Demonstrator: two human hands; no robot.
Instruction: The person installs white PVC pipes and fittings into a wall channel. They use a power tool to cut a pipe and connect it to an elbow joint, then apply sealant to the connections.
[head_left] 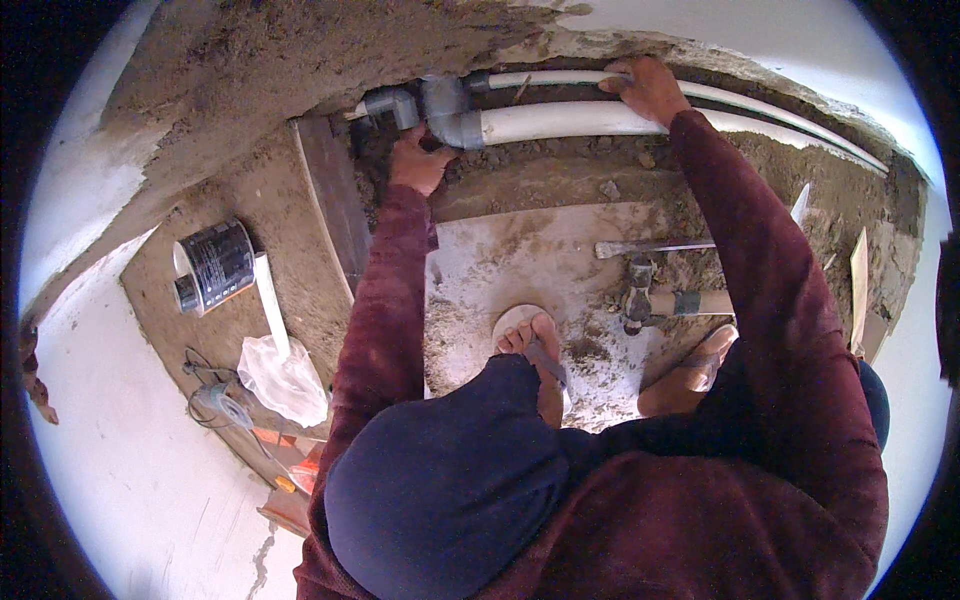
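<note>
A thick white pipe [560, 121] and a thinner white pipe [735, 97] run side by side through a dug trench at the foot of the wall. The thick one ends in a large grey elbow [455, 118]; beside that sits a smaller grey elbow [392, 106]. My left hand [418, 163] is at the two elbows, its fingers bent up against the smaller one and its thumb near the large one; their tips are partly hidden. Farther right, my right hand [650, 92] has its fingers closed over the thin pipe, its wrist above the thick pipe.
A hammer [638, 298] with a taped wooden handle and a flat chisel [650, 247] lie near my feet. A dark board [332, 195] stands left of the trench. Farther left are a can [222, 265], a white pipe piece [270, 300], a plastic bag [285, 380] and a cable [200, 378].
</note>
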